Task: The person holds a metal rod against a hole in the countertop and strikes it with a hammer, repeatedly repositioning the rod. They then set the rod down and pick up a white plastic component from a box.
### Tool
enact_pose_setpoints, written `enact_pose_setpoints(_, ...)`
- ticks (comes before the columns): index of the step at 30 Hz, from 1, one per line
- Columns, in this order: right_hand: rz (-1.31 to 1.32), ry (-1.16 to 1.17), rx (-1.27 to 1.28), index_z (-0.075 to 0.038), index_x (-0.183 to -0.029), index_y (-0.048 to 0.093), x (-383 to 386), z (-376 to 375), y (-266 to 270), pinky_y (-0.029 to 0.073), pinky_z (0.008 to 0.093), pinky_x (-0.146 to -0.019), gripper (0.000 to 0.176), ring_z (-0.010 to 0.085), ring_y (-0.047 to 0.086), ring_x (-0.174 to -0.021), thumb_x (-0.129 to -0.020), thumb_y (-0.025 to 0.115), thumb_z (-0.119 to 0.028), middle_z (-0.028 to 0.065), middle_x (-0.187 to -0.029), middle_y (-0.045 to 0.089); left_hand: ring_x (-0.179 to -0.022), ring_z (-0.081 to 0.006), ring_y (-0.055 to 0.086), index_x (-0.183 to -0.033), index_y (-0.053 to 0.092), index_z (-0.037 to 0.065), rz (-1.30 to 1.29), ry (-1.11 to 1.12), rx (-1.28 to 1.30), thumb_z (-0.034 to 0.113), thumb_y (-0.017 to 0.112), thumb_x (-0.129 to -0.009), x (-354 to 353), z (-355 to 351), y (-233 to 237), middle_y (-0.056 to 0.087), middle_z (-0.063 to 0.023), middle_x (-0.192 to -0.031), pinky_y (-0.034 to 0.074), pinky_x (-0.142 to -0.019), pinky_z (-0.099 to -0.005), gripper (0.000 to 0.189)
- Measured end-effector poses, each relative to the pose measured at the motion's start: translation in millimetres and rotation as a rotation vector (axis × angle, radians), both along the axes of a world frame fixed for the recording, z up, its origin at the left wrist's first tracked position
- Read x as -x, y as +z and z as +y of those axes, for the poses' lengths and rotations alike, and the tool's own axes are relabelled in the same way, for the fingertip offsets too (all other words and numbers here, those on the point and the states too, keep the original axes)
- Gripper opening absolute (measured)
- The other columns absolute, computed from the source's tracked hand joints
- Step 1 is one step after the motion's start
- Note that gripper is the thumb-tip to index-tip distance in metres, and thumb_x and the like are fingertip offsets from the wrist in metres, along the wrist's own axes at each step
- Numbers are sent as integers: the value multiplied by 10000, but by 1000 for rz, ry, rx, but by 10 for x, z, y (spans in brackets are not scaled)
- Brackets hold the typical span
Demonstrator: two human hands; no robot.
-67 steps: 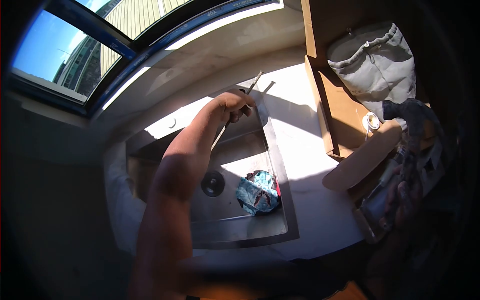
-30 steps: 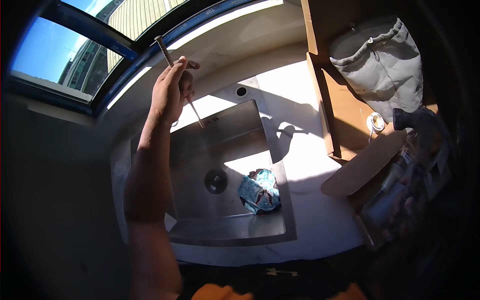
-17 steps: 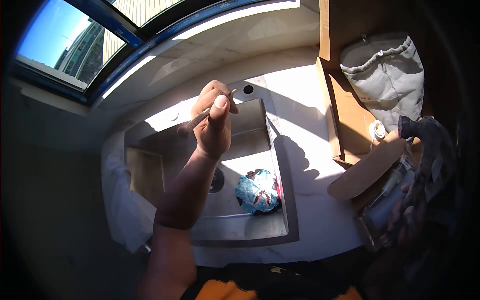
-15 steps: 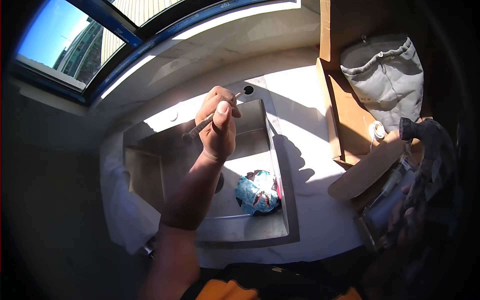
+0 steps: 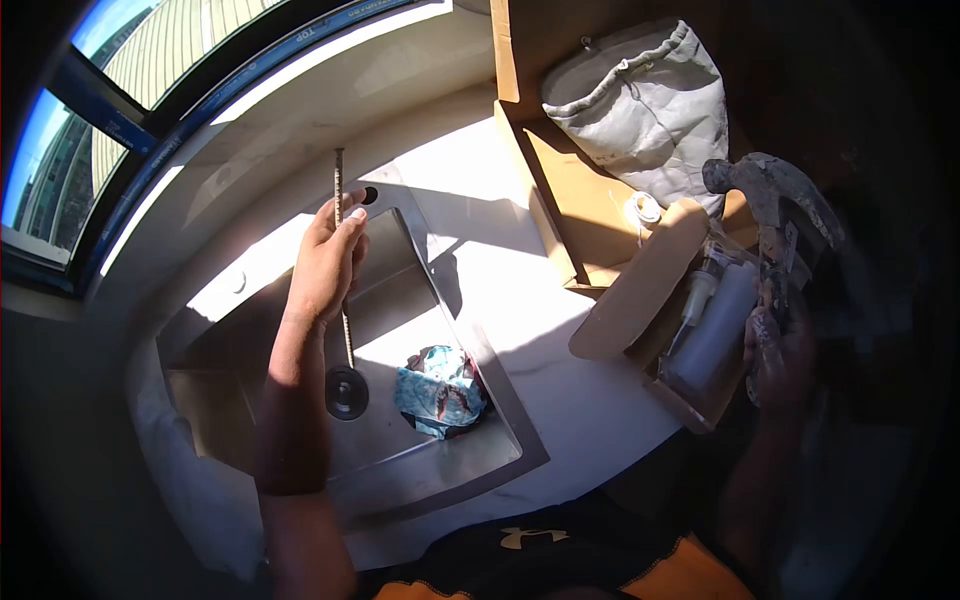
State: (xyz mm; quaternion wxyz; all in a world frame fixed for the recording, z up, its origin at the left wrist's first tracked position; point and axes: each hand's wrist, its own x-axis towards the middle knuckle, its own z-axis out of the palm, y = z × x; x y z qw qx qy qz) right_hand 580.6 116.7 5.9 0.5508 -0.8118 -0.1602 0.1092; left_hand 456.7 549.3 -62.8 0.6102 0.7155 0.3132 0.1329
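Note:
My left hand (image 5: 328,255) is closed round a long thin rod (image 5: 339,180), held nearly upright over the steel sink (image 5: 395,290). The rod's lower part hangs over the basin, in line with the dark round drain (image 5: 347,392). On the right, in shadow, my right hand (image 5: 778,355) grips a worn claw hammer (image 5: 768,200) by its handle, head up, beside the cardboard box. A crumpled blue patterned cloth (image 5: 440,392) lies in the basin. Near the sink's back corner is a dark round hole (image 5: 369,195).
An open cardboard box (image 5: 540,200) at the right holds a grey drawstring bag (image 5: 650,110), a white roll (image 5: 642,209) and a clear cylinder (image 5: 712,325). White plastic (image 5: 190,490) drapes over the sink's left side. A blue-taped window frame (image 5: 200,100) stands behind.
The view has shifted, so the sink and box appear further left. The rod has turned from pointing along the view to nearly upright, showing its full length. The hammer shows more clearly.

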Motion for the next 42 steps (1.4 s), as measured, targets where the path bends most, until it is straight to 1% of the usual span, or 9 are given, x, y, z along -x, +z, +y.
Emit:
enact_pose_setpoints(2,-266,-121,330,23,-1294,444,-90,-137,3,481,318,-769,422,192,593,-831,-940,563,-175,126,-961,610,-720,-187,610,-1373,400,4,315,-122,-317,323,548,-922,-152,152,-260,602,-97,-750,478,-710,-298,571)
enact_pose_setpoints(6,-306,-197,409,9,-1270,491,-274,-368,84,450,355,-883,434,225,594,-1006,-917,619,-208,161,-1130,604,-1195,-398,511,-1436,263,-39,382,-248,-612,401,536,-910,-318,228,-628,547,-317,-1216,397,-1006,-383,738)
enact_pose_setpoints(17,-322,-383,863,-26,-1241,534,-1253,-843,-174,473,400,-876,545,333,622,-1022,-813,702,-317,192,-1103,640,-1094,-381,596,-1487,234,109,368,-296,-718,513,520,-921,-145,7,-584,613,-263,-1158,460,-919,-388,753)
enact_pose_setpoints(21,-433,-271,1067,-80,-1234,547,-1623,-776,-397,482,419,-876,535,332,620,-1021,-799,696,-355,171,-1095,648,-963,-335,653,-1209,569,-25,414,-389,-517,462,572,-909,-85,-121,-593,669,-236,-961,479,-858,-365,573)
enact_pose_setpoints(27,-394,-251,1109,-145,-1180,582,-1830,-682,-644,491,422,-851,465,319,628,-992,-793,687,-380,155,-1036,659,-771,-161,608,-1118,556,-29,212,-169,-504,291,635,-905,116,-732,-118,657,-128,-846,470,-735,-284,393)
enact_pose_setpoints(29,-383,-224,1082,-131,-1171,589,-1839,-705,-636,492,426,-849,462,320,628,-993,-794,685,-380,156,-1040,659,-663,-89,498,-1007,558,10,239,-251,-373,211,599,-919,183,-989,121,550,-45,-701,422,-635,-252,223)
enact_pose_setpoints(33,-436,-115,984,-59,-1109,617,-1960,-774,-613,488,432,-852,461,338,627,-995,-793,683,-388,174,-1053,653,-761,-295,639,-980,622,65,254,-692,-711,278,625,-882,306,-1528,321,637,-137,-854,496,-680,-391,235)
enact_pose_setpoints(39,-574,-191,793,-60,-1111,607,-1945,-810,-534,485,345,-808,263,229,630,-926,-877,641,-174,135,-999,650,-744,-261,624,-1014,626,104,108,-1014,-931,248,650,-842,497,-2188,-2,582,-90,-806,501,-685,-388,225)
enact_pose_setpoints(42,-445,-156,151,-29,-1028,631,-1881,-1003,-355,463,276,-748,187,117,592,-824,-912,609,-174,52,-890,640,-789,-259,593,-994,630,115,53,-1087,-1008,208,625,-824,511,-2438,-105,566,-84,-827,467,-734,-390,193)
